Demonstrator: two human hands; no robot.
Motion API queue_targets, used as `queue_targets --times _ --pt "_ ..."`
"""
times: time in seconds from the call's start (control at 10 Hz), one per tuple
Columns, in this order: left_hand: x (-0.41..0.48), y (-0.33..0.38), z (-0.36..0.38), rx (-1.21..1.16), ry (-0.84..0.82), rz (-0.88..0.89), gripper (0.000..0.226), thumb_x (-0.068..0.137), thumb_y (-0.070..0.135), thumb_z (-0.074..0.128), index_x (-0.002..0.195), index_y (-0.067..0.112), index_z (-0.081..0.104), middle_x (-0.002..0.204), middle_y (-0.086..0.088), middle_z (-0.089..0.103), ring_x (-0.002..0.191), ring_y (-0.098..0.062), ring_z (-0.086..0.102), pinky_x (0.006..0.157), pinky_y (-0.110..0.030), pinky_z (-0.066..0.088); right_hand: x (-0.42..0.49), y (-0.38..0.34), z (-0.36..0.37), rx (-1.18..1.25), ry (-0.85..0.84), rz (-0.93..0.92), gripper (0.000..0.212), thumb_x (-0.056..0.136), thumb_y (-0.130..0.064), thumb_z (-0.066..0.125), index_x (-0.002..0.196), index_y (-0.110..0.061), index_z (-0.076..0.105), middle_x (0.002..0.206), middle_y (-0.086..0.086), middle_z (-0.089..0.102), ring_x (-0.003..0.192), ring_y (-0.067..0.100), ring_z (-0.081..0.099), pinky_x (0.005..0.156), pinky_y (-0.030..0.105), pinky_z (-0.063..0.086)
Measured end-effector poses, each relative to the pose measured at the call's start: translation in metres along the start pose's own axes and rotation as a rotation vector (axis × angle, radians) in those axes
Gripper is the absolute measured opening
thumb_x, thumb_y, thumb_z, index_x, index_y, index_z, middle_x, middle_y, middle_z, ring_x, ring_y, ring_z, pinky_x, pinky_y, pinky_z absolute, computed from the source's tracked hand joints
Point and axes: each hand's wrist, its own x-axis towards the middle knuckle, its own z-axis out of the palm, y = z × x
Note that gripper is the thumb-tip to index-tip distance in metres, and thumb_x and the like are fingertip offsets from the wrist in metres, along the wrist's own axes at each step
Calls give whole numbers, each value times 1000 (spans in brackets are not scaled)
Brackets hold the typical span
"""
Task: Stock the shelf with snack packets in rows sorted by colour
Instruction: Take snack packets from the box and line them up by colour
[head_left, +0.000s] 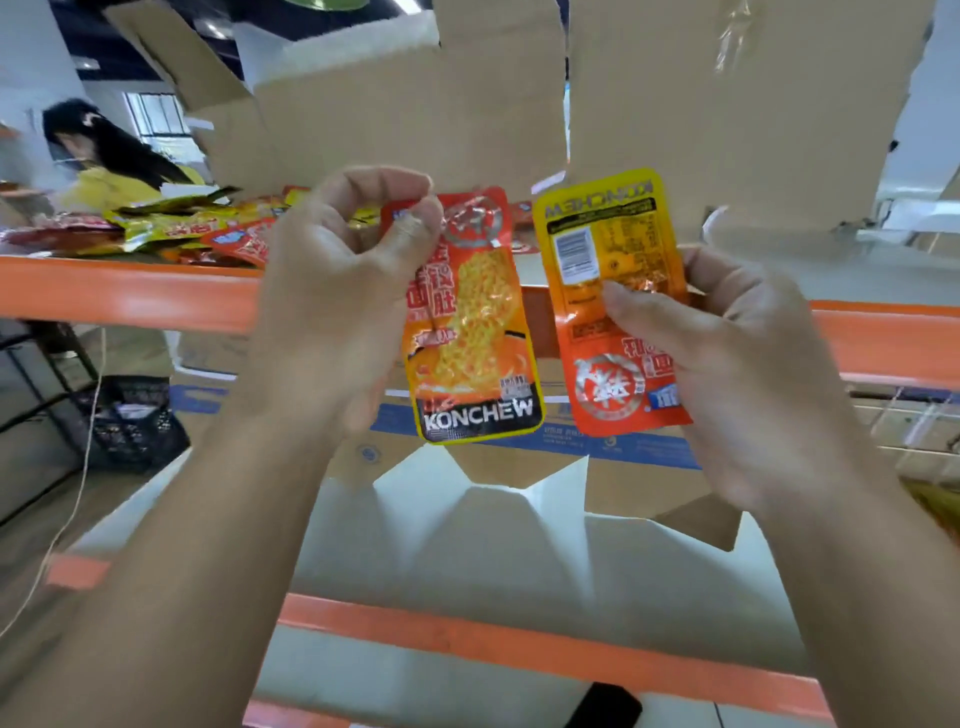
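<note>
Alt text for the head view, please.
The left hand pinches a front-facing orange snack packet and the right hand holds a second packet back-side out, upside down, before an orange shelf beam. More packets lie heaped on the shelf at left.

A stockroom or warehouse-type storage space. The main sign is industrial racking: thick orange beams (130, 296) run across the view at two levels, with a plain white shelf board (519, 551) between them. Opened cardboard boxes (363, 114), flaps raised, stand on the upper level, and more boxes (519, 452) with blue printed bands sit on the level below. A loose heap of red, orange and yellow snack packets (171, 228) lies unsorted on the upper level at the left. Low on the left is a black mesh crate (135, 426). Beyond the rack a person in a yellow top (104, 176) bends over, with white walls and a window (156, 119) behind.
</note>
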Motion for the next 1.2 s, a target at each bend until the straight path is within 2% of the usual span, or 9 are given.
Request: queue_targets --times 0.2,0.3,0.4,0.5,0.7,0.8,0.9,1.0,1.2 --pt "-64 -31 -13 -114 -41 -179 10 78 18 73 83 24 66 64 3 64 56 -10 54 58 -23 44 -44 26 -18 -18 -107 87 16 69 -9 75 83 -16 71 75 7 73 59 19 67 53 31 56" --pt "-98 -44 -12 -151 -83 -276 18 69 19 80 76 31 70 56 -1 62 46 -9 52 45 -19 43 -66 46 -29 23 -115 205 17 67 -5 76 81 -14 70 71 10 72 56 19 66 48 26 52" --pt "-120 -62 -5 -212 -25 -454 10 68 25 67 73 33 66 54 -1 64 44 -11 55 40 -23 44 -85 70 -43 61 -86 311 21 67 -4 77 85 -10 68 75 14 72 60 21 67 52 27 53" --pt "-132 -81 10 -169 -55 -556 15 80 16 62 86 29 60 59 0 66 51 -9 59 42 -23 46 -101 92 -59 79 10 412 21 78 0 66 98 0 62 82 19 73 68 30 68 61 34 57" --pt "-153 -112 48 -30 -157 -708 26 87 15 65 108 28 57 76 1 72 62 -7 68 48 -25 52 -125 113 -100 16 100 520 20 86 6 59 97 -8 69 90 17 74 80 34 72 72 45 59" --pt "-163 -115 69 -66 -216 -810 40 75 23 71 111 32 58 92 -6 71 75 -15 73 55 -28 56 -134 121 -127 13 169 569 20 86 6 59 94 -9 69 87 15 74 76 33 72 70 45 58" --pt "-176 -118 93 -205 -232 -934 48 65 19 70 110 31 61 92 -2 73 84 -20 73 59 -32 58 -144 124 -158 19 233 612 15 86 5 60 94 -5 67 86 15 74 74 32 72 67 42 58" --pt "-193 -119 120 -271 -277 -1019 48 65 13 69 112 22 63 100 -5 70 89 -22 73 61 -32 59 -151 124 -189 -7 256 631 15 88 1 60 100 -6 67 89 13 74 79 32 72 73 47 57" --pt "-230 -119 176 -128 -391 -1086 29 68 13 72 96 13 62 95 -8 70 86 -23 72 62 -30 57 -165 122 -251 22 341 654 20 88 4 59 100 -9 66 83 9 74 74 28 72 64 40 56"
